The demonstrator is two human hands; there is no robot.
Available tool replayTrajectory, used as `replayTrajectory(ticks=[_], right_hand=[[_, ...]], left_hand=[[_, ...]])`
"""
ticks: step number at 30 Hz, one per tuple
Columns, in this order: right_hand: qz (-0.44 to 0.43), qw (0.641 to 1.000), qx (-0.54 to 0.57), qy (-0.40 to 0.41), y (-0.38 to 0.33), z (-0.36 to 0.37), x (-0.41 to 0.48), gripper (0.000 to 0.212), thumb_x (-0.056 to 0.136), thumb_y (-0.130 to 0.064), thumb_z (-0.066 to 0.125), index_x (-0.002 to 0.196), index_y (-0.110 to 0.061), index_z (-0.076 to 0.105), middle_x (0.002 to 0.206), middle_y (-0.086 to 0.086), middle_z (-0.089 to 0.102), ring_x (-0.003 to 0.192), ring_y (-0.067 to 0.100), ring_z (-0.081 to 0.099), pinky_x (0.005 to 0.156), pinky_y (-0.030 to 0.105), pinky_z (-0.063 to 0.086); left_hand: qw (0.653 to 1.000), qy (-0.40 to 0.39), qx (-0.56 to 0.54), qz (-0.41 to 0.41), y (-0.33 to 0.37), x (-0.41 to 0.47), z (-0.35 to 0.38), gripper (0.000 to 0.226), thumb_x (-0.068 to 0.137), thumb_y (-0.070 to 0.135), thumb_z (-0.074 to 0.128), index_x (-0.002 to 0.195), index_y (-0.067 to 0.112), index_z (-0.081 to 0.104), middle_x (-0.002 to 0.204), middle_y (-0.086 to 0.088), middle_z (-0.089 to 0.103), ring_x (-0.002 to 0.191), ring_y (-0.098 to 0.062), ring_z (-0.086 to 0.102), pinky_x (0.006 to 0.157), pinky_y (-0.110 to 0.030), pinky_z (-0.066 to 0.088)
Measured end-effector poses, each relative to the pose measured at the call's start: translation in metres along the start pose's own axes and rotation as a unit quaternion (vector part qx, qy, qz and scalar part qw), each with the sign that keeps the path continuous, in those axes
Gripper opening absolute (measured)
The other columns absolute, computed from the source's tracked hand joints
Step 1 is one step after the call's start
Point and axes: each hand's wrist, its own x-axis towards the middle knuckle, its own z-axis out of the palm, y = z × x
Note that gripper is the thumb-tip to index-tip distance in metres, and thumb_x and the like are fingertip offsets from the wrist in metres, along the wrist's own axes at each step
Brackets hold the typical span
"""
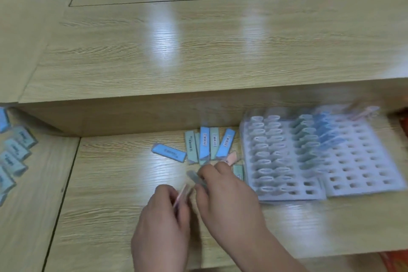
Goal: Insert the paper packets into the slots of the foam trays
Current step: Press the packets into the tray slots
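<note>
Loose packets point(205, 147) on the table point(110, 183) — left of the foam trays point(318, 157), behind both hands.

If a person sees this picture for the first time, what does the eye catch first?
Probably the two hands at the bottom centre, the left hand and right hand, each pinching a paper packet. Next, the white foam trays at the right, partly filled, and the blue packets fanned out on the wooden table beside them.

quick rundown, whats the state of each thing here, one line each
left hand: pinching a pinkish packet
right hand: closed on a grey packet
loose packets: flat on the desk, not inserted
foam trays: flat, overlapping, left columns filled, right slots empty
left pile of packets: lying flat, overlapping
</note>
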Motion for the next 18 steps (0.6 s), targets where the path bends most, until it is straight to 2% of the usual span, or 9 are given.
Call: replayTrajectory(ticks=[3,5,7,9,12,15,18], right_hand=[[-0.038,0.996,0.074,0.025,0.010,-0.023,-0.020,0.010,0.088,-0.041,0.052,0.096,-0.035,0.048,0.095,-0.015,0.049,0.075,0.006,0.056,0.058,0.026,0.043],[-0.003,0.988,0.147,0.046,0.025,-0.038,-0.037,0.016,0.080,-0.043,0.056,0.094,-0.039,0.050,0.084,-0.020,0.049,0.062,0.003,0.054,0.052,0.017,0.040],[0.040,0.970,0.222,0.087,0.046,-0.053,-0.053,0.019,0.074,-0.045,0.059,0.092,-0.043,0.056,0.072,-0.017,0.054,0.047,0.004,0.052,0.046,0.013,0.038],[0.073,0.949,0.273,0.144,0.069,-0.068,-0.067,0.025,0.070,-0.045,0.062,0.095,-0.044,0.061,0.061,-0.012,0.057,0.039,0.004,0.048,0.043,0.015,0.042],[0.109,0.929,0.294,0.195,0.105,-0.090,-0.084,0.038,0.069,-0.041,0.069,0.107,-0.042,0.062,0.065,-0.009,0.063,0.044,0.012,0.055,0.045,0.025,0.051],[0.133,0.918,0.296,0.229,0.140,-0.107,-0.095,0.044,0.072,-0.030,0.071,0.114,-0.035,0.060,0.077,-0.004,0.069,0.050,0.015,0.062,0.047,0.033,0.055],[0.155,0.901,0.313,0.259,0.168,-0.121,-0.104,0.041,0.077,-0.045,0.064,0.115,-0.030,0.062,0.081,0.000,0.073,0.054,0.017,0.068,0.048,0.039,0.056]], left_hand=[[0.998,0.021,-0.054,0.028,0.006,-0.003,-0.008,0.016,0.087,0.034,0.067,0.085,0.035,0.052,0.077,0.013,0.065,0.074,-0.022,0.068,0.061,-0.038,0.050],[0.992,0.007,-0.111,0.051,0.021,-0.008,-0.014,0.016,0.087,0.033,0.069,0.089,0.042,0.057,0.076,0.017,0.067,0.062,-0.013,0.066,0.057,-0.031,0.051],[0.980,-0.024,-0.191,0.054,0.041,-0.015,-0.018,0.017,0.078,0.033,0.068,0.092,0.043,0.065,0.073,0.018,0.070,0.050,-0.004,0.060,0.052,-0.018,0.048],[0.968,-0.063,-0.239,0.052,0.060,-0.021,-0.018,0.025,0.072,0.036,0.068,0.096,0.041,0.071,0.071,0.010,0.070,0.048,-0.009,0.058,0.049,-0.018,0.047],[0.958,-0.100,-0.260,0.064,0.086,-0.029,-0.010,0.037,0.068,0.049,0.064,0.103,0.044,0.070,0.074,0.008,0.071,0.053,-0.017,0.060,0.050,-0.023,0.049],[0.954,-0.107,-0.273,0.067,0.109,-0.033,0.003,0.037,0.065,0.044,0.069,0.101,0.048,0.066,0.084,0.009,0.074,0.058,-0.019,0.066,0.055,-0.029,0.054],[0.953,-0.109,-0.275,0.068,0.130,-0.035,0.018,0.041,0.053,0.057,0.065,0.092,0.046,0.062,0.077,0.011,0.075,0.061,-0.022,0.067,0.057,-0.036,0.055]])
